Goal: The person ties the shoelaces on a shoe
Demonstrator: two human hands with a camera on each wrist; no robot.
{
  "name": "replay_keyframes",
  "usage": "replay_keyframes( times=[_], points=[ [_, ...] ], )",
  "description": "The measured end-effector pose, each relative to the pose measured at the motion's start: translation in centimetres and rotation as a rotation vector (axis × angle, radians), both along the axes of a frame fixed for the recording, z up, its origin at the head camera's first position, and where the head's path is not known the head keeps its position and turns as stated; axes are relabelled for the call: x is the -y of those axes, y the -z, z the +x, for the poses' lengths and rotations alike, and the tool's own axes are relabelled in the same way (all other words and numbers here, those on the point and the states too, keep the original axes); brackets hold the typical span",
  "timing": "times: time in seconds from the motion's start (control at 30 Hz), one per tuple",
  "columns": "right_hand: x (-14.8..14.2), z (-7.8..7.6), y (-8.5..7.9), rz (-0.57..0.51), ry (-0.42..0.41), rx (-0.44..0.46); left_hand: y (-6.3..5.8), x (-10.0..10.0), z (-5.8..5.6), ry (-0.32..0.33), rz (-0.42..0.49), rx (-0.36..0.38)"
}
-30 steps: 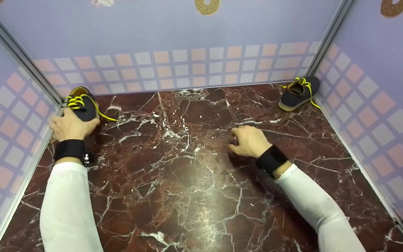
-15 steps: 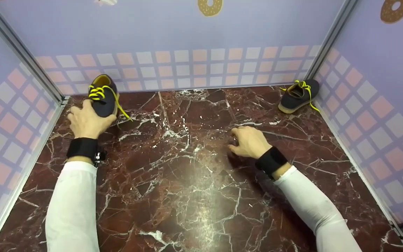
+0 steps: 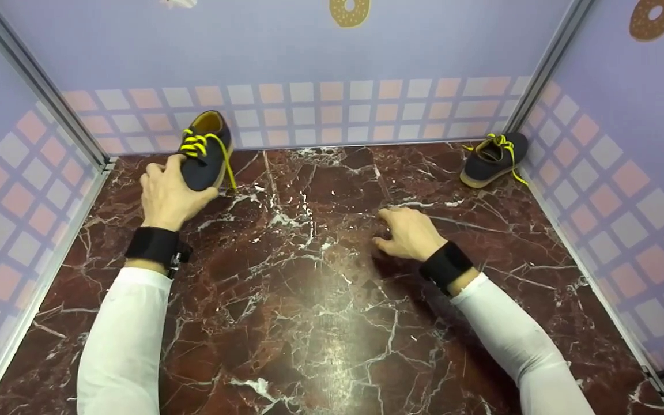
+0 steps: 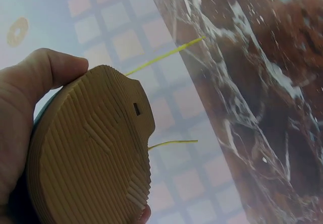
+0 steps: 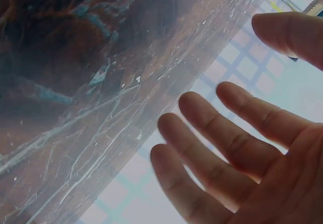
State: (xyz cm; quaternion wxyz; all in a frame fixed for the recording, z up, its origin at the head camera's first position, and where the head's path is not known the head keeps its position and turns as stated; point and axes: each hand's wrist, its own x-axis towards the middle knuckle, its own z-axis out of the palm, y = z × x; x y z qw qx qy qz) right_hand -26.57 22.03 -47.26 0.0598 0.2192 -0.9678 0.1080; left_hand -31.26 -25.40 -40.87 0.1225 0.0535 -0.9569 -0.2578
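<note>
My left hand point(image 3: 172, 199) grips the toe end of a dark shoe point(image 3: 205, 164) with yellow laces, thumb on the right side and fingers on the left. The shoe is lifted off the tabletop, its heel pointing away from me. Its ridged tan sole point(image 4: 96, 148) fills much of the left wrist view, with two lace ends hanging free. My right hand point(image 3: 411, 233) hovers over the middle right of the tabletop, holding nothing; in the right wrist view its fingers point(image 5: 212, 123) are loosely extended. A matching dark shoe point(image 3: 494, 158) stands in the back right corner.
The dark red marbled tabletop point(image 3: 286, 276) is enclosed by a back wall point(image 3: 286, 52), a left wall point(image 3: 15, 190) and a right wall point(image 3: 620, 190). Metal posts mark both back corners. Pink and white squares run along the walls.
My left hand has lifted the shoe from the back left corner and carried it right and upward. The right hand and the other shoe stay nearly still.
</note>
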Motion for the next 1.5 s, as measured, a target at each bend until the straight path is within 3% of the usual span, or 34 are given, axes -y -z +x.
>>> replay_keyframes(
  times=[0.27,0.67,0.9,1.3,1.5],
  points=[
    [0.1,-0.2,0.2,-0.071,-0.073,-0.007,0.5,-2.7,0.6,0.105,-0.030,-0.050],
    [0.0,-0.3,0.2,-0.089,-0.101,-0.019,1.2,-6.0,1.4,0.226,-0.059,-0.122],
    [0.1,-0.3,0.0,-0.110,-0.116,-0.011,1.6,-6.9,1.5,0.317,-0.038,-0.100],
    [0.1,-0.6,-0.1,-0.153,-0.113,0.002,2.8,-8.8,2.5,0.485,-0.063,0.013],
    [0.2,-0.8,-0.2,-0.165,-0.107,-0.007,2.9,-10.1,3.2,0.585,-0.080,0.008]
  ],
)
